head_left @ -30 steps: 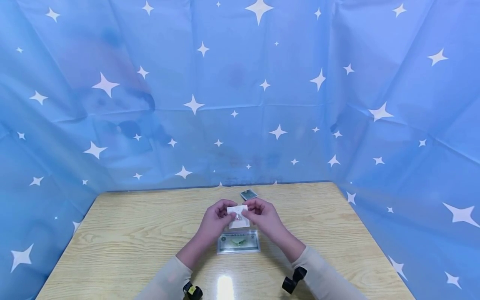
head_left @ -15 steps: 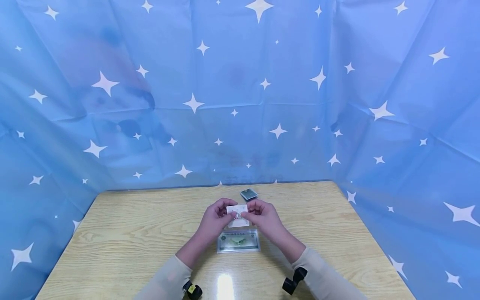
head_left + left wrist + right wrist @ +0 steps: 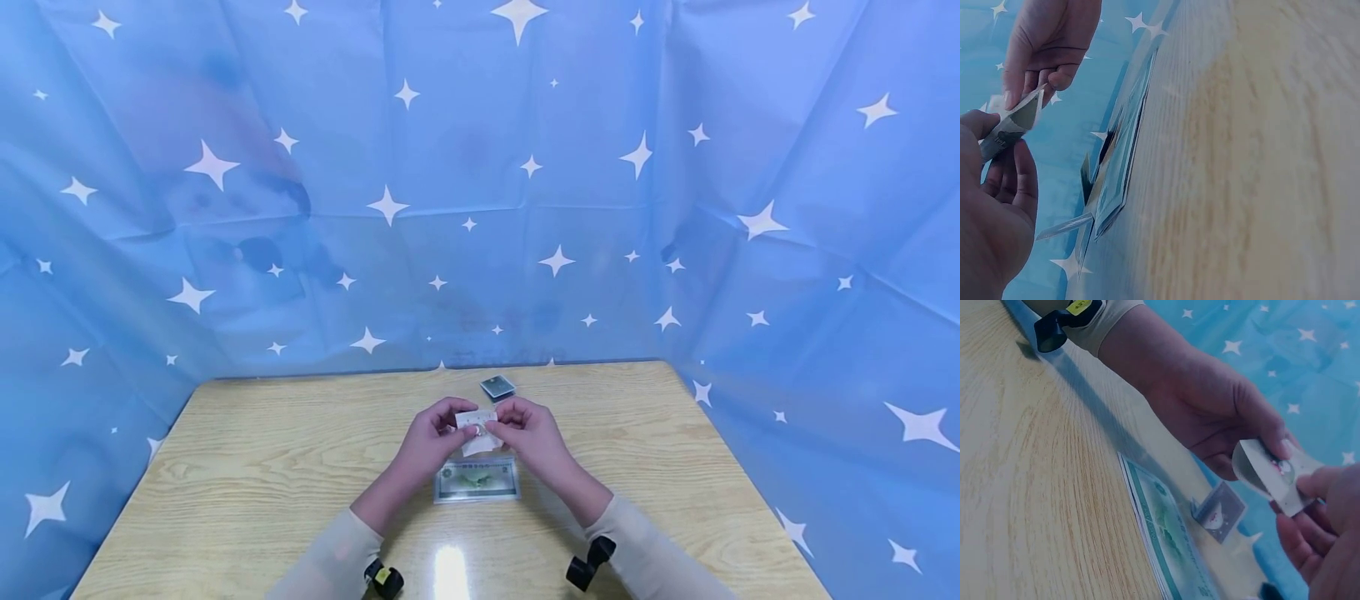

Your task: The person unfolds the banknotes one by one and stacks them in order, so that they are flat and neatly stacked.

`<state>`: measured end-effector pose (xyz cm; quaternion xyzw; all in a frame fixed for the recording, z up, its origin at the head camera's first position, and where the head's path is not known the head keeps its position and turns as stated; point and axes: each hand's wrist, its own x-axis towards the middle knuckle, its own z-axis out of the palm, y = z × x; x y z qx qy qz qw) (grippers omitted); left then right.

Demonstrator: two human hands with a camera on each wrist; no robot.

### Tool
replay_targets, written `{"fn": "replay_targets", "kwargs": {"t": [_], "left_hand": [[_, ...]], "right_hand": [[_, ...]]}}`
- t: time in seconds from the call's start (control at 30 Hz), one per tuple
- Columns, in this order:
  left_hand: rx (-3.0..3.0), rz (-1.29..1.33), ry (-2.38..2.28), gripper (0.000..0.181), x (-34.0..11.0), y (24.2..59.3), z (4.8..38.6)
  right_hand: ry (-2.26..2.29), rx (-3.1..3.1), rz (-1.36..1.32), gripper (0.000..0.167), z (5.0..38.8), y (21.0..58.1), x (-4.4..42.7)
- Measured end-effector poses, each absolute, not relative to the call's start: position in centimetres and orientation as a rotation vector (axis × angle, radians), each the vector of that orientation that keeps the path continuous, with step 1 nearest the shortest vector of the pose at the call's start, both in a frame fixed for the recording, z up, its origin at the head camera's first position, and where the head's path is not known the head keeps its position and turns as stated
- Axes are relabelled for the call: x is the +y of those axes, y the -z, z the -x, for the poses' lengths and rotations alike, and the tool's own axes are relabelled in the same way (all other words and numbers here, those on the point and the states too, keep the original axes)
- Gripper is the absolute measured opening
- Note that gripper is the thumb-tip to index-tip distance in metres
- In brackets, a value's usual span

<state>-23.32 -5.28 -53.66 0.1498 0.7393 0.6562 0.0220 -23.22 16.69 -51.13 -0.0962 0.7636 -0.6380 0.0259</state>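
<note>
My left hand [image 3: 429, 437] and my right hand [image 3: 531, 433] hold a small folded paper note [image 3: 480, 447] between them above the table. Both thumbs lie on its pale face, which bears a small printed figure in the right wrist view. Seen from the left wrist, the note [image 3: 1021, 120] gapes at its fold and shows a greenish inner side. Just below the hands, a stack of green printed banknotes [image 3: 477, 481] lies flat on the table. Behind them is a small folded note [image 3: 497, 387], dark on top; from the right wrist, this folded note [image 3: 1219, 514] shows a white printed figure.
The wooden table [image 3: 285, 467] extends to both sides of the hands. A blue cloth with white stars [image 3: 465, 167] hangs along its back and sides. A black wrist camera [image 3: 589, 563] sits on the right sleeve, another wrist camera [image 3: 386, 578] on the left.
The paper note between the hands has tilted slightly and its lower edge now slants. Both hands have stayed nearly in place, and the banknote stack and the folded note have not moved.
</note>
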Motion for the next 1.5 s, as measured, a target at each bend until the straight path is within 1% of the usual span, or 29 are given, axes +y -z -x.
{"fn": "replay_targets", "kwargs": {"t": [0.17,0.5,0.6,0.77,1.03,1.43,1.5], "left_hand": [[2.328,-0.452,-1.987,0.031,-5.4,53.7,23.3],[2.345,-0.56,-1.909,0.045,-6.2,54.0,23.3],[2.334,-0.545,-1.905,0.044,-6.8,54.0,23.3],[2.288,-0.49,-1.922,0.037,-7.6,53.7,23.0],[2.186,-0.429,-2.008,0.046,-8.0,53.4,22.8],[2.248,-0.451,-1.948,0.037,-8.2,53.9,22.4],[2.248,-0.451,-1.947,0.037,-8.2,53.9,22.4]], "right_hand": [[1.927,2.468,0.298,0.01,23.0,51.1,16.7],[2.033,2.309,0.211,0.011,22.6,50.5,17.2],[2.051,2.306,0.165,0.011,22.6,50.5,17.6],[2.067,2.299,0.122,0.011,22.4,50.4,18.3],[2.026,2.298,0.024,0.009,22.2,50.7,18.8],[2.037,2.25,0.029,0.012,21.9,51.4,19.1],[2.025,2.249,0.05,0.016,21.8,51.5,19.1]]}}
